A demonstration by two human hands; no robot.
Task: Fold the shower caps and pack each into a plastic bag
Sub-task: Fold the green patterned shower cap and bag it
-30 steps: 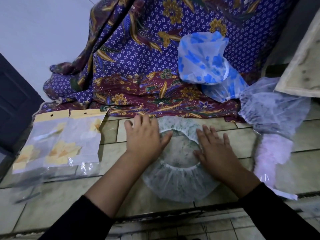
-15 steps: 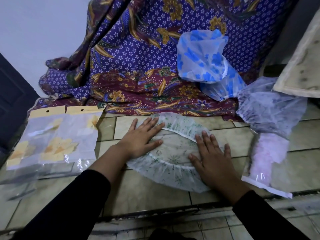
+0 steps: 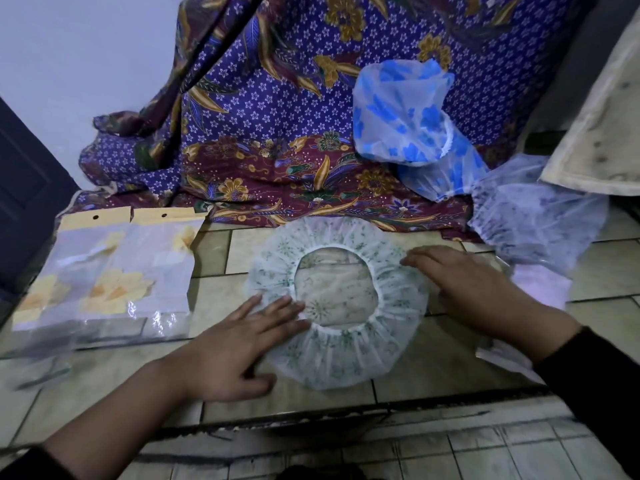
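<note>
Your left hand: bare, no rings, no watch, no glove. Your right hand: bare too, nothing on fingers or wrist. Your left sleeve: black, long, plain fabric, pushed well up so most of forearm shows. Your right sleeve: black, long, plain, cuff ending just behind wrist. No markings or logos readable on either sleeve.

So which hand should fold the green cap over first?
Probably the left hand. Its fingertips already lie on the near-left rim of the green-print shower cap, ready to lift that edge across. The right hand lies flat on the far-right rim, well placed to pin the cap down.
</note>
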